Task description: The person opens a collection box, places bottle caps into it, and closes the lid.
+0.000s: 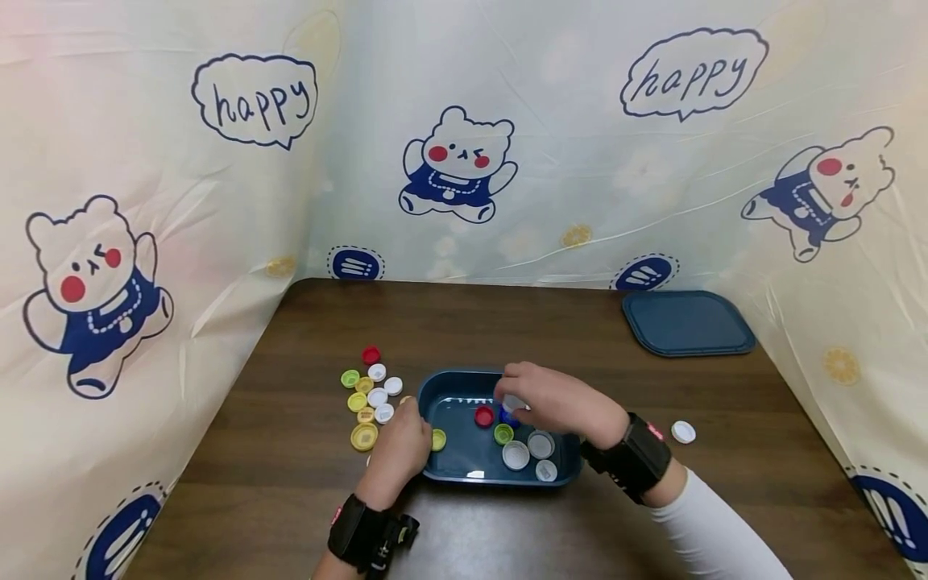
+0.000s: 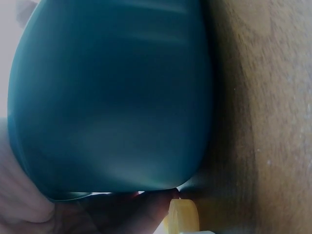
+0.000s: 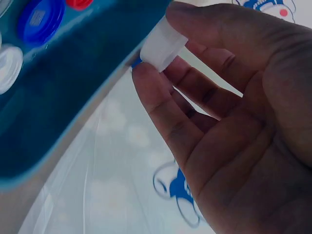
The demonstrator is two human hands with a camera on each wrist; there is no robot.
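At the blue tray's [image 1: 500, 482] left end is my left hand [image 1: 395, 447], its fingers bent round the rim. The left wrist view is mostly the tray's outer wall [image 2: 112, 107], with part of the hand along its edge. Over the tray's far right part, my right hand [image 1: 561, 399] pinches a white bottle cap [image 3: 163, 46] between thumb and fingertips. Inside the tray lie a red cap [image 1: 483, 416], a blue cap [image 3: 41, 20], a green cap [image 1: 503, 434], a yellow cap [image 1: 438, 440] and several white caps [image 1: 515, 456].
Left of the tray is a loose group of yellow [image 1: 364, 437], white [image 1: 377, 397], green and red caps. One white cap [image 1: 683, 432] lies right of the tray. A flat blue lid-like tray [image 1: 689, 322] rests at the back right. Printed cloth [image 1: 565, 201] surrounds the wooden table.
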